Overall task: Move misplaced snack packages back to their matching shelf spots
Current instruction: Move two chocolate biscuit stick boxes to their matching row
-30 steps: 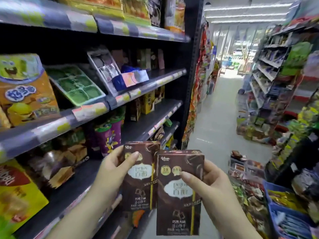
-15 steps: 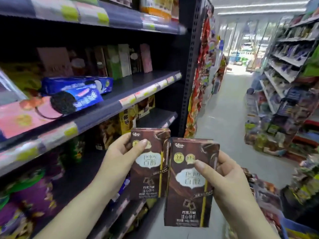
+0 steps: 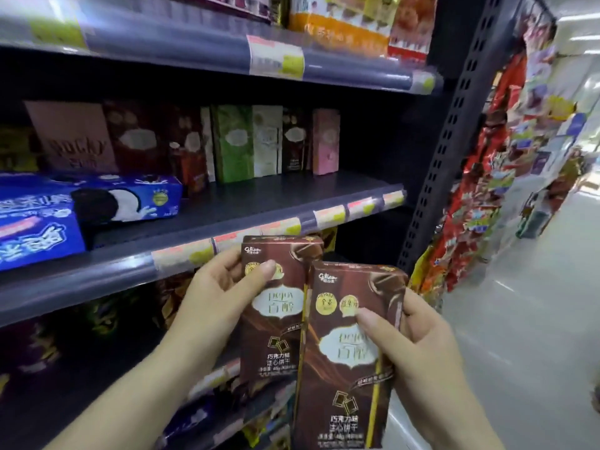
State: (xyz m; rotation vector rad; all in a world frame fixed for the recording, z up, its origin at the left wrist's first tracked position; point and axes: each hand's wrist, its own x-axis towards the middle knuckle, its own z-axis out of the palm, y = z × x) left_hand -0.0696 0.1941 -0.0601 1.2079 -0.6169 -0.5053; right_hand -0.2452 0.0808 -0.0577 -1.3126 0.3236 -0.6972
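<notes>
Each hand holds a brown chocolate-stick box upright in front of the shelving. The left hand [image 3: 220, 297] grasps the left box [image 3: 274, 319], thumb on its front, fingers curled behind. The right hand [image 3: 418, 349] grasps the right box [image 3: 347, 368] the same way, its edge overlapping the other box. Both boxes hang just below the front edge of the middle shelf [image 3: 259, 203], where slim snack boxes [image 3: 246, 144] stand along the back edge and blue cookie packs [image 3: 97, 203] lie toward its left end.
</notes>
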